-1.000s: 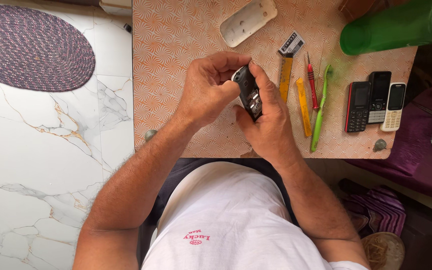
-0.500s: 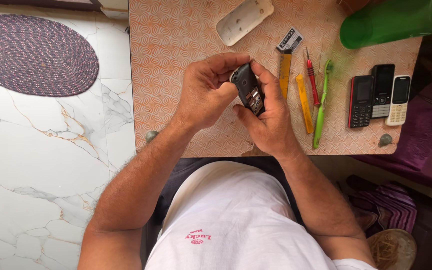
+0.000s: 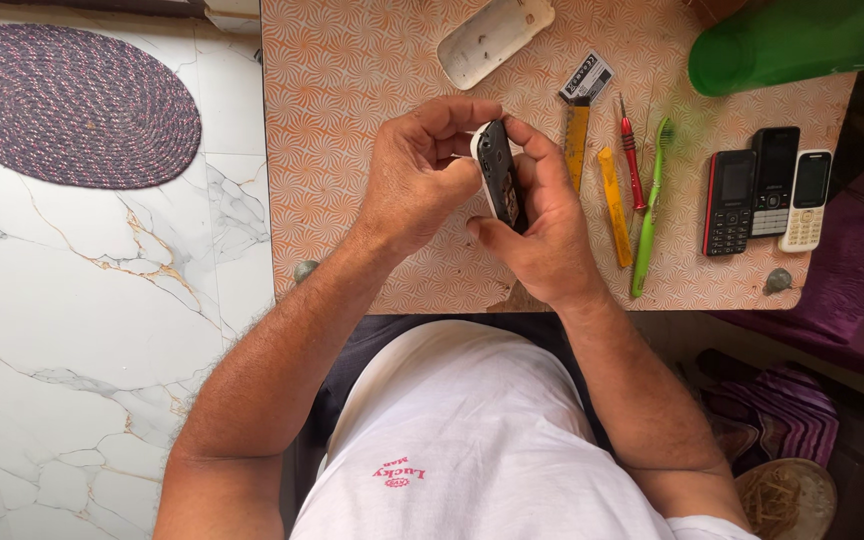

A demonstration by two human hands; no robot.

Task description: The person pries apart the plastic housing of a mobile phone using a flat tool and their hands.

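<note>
Over the patterned table (image 3: 352, 120), both hands' fingers (image 3: 452, 112) pinch a dark phone (image 3: 500, 180).

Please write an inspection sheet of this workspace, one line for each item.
Surface: small table with an orange patterned cover.
Job's things: dark keypad phone, held on edge above the table.
Clutter: white tray, battery, yellow tools, red screwdriver, green toothbrush, three phones, green bottle.
Grip: left hand and right hand both hold the phone.
Cables: nothing seen.
Surroundings: marble floor, purple oval rug, purple cloth.
</note>
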